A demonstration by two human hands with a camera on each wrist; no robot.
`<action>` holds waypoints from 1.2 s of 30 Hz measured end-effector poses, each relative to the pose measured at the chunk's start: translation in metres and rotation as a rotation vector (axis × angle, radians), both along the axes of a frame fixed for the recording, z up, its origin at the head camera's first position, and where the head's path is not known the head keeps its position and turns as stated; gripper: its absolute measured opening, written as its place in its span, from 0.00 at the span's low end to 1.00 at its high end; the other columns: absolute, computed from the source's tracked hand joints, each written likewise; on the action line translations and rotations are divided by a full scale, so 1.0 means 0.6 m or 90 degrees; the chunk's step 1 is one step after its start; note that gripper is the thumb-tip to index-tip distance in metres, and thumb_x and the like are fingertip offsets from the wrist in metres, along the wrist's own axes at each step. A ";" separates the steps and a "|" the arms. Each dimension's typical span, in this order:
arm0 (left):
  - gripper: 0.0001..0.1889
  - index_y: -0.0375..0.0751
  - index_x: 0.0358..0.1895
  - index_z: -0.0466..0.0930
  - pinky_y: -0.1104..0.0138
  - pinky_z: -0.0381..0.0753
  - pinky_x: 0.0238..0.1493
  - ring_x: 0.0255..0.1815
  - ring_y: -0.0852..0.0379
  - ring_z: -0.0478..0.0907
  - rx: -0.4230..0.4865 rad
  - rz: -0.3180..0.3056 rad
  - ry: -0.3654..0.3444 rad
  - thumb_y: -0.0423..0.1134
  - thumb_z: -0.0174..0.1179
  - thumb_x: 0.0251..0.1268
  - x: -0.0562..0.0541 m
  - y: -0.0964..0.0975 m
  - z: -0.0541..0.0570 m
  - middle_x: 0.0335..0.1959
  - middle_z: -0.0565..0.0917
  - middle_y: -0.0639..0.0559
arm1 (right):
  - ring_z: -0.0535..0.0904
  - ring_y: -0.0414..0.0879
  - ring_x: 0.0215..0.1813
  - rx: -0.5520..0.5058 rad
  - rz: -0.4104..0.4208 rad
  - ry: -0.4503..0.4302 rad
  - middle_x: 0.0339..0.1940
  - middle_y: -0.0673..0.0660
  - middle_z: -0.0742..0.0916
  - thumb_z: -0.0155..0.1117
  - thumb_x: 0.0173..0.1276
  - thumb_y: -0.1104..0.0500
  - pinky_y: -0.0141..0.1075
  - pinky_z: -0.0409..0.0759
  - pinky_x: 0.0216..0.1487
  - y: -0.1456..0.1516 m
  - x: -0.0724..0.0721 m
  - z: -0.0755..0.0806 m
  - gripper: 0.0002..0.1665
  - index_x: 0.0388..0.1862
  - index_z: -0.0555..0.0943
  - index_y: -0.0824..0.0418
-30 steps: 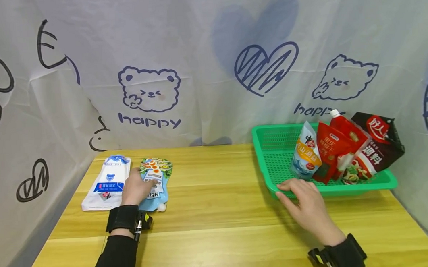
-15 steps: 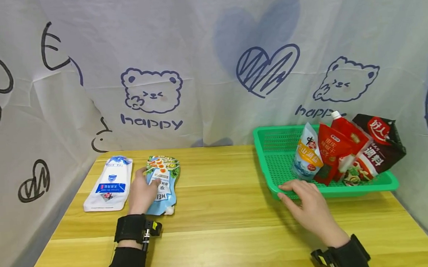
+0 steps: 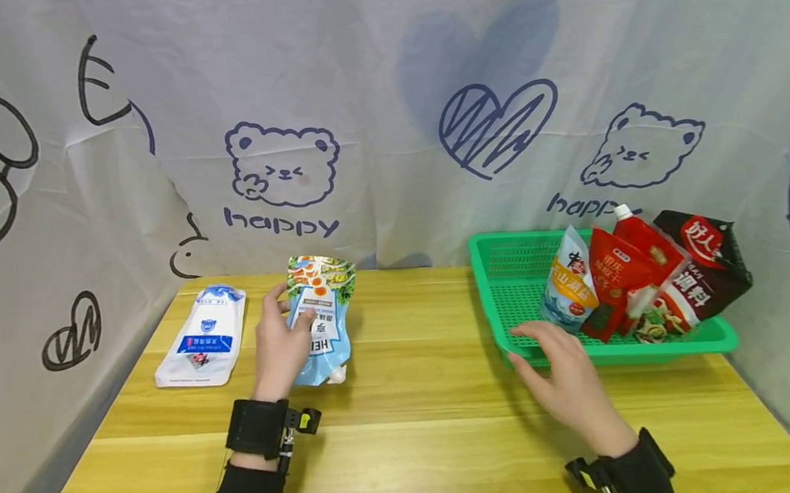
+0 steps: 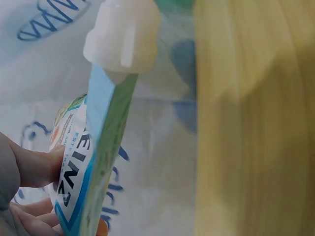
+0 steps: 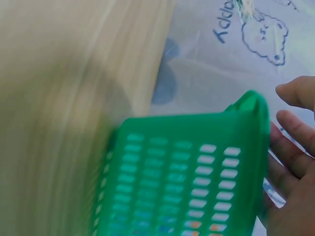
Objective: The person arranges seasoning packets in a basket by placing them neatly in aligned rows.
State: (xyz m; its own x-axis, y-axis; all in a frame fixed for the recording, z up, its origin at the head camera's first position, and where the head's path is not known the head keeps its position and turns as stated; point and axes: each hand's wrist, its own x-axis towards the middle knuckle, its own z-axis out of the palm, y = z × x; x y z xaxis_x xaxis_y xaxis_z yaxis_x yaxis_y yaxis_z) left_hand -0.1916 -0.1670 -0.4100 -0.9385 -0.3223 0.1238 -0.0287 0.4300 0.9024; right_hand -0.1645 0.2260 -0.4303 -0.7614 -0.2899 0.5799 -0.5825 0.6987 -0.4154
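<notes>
Left of centre in the head view, a light-blue pouch (image 3: 328, 321) is gripped by the left hand (image 3: 283, 351), its thumb laid over the front and the other fingers placed behind; it appears to be held clear of the table (image 3: 404, 417). Right of centre, the right hand (image 3: 568, 379) is held with fingers loosely spread and nothing grasped, by the lower left corner of the green basket (image 3: 513, 289); whether the rim is touched cannot be told. In the basket's right part, an orange-and-blue pouch (image 3: 568, 289), red packs (image 3: 616, 268) and a dark packet (image 3: 708, 275) are crowded; a white pouch (image 3: 206, 316) is seen flat at left. Carrying is judged to be just begun; a rightward sweep across the frame seems called for, with the basket's bare left part aimed at
</notes>
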 end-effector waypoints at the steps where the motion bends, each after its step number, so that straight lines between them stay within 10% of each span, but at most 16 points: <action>1: 0.34 0.36 0.81 0.53 0.44 0.80 0.58 0.59 0.35 0.77 0.005 -0.005 0.009 0.35 0.56 0.80 0.002 0.004 0.004 0.67 0.74 0.30 | 0.80 0.57 0.60 -0.007 0.005 0.006 0.57 0.58 0.86 0.76 0.64 0.66 0.58 0.74 0.59 -0.005 0.000 0.003 0.24 0.59 0.82 0.60; 17: 0.33 0.40 0.77 0.56 0.63 0.85 0.40 0.48 0.43 0.82 0.129 -0.139 0.066 0.26 0.59 0.75 0.029 0.063 0.043 0.56 0.81 0.36 | 0.80 0.52 0.63 -0.120 0.097 0.011 0.61 0.56 0.84 0.73 0.68 0.68 0.46 0.79 0.60 -0.108 -0.015 0.045 0.27 0.64 0.79 0.61; 29: 0.29 0.33 0.71 0.54 0.60 0.85 0.46 0.51 0.42 0.82 0.189 -0.234 0.067 0.23 0.57 0.74 0.038 0.102 0.041 0.56 0.79 0.32 | 0.83 0.56 0.58 -0.250 0.120 -0.161 0.62 0.60 0.85 0.69 0.74 0.59 0.54 0.83 0.55 -0.178 -0.038 0.059 0.34 0.75 0.71 0.62; 36: 0.26 0.32 0.67 0.55 0.56 0.86 0.49 0.52 0.41 0.83 0.187 -0.272 0.073 0.23 0.58 0.74 0.039 0.113 0.035 0.58 0.78 0.31 | 0.85 0.52 0.54 -0.304 0.131 -0.231 0.57 0.61 0.86 0.68 0.76 0.57 0.40 0.86 0.51 -0.197 -0.042 0.058 0.30 0.72 0.72 0.63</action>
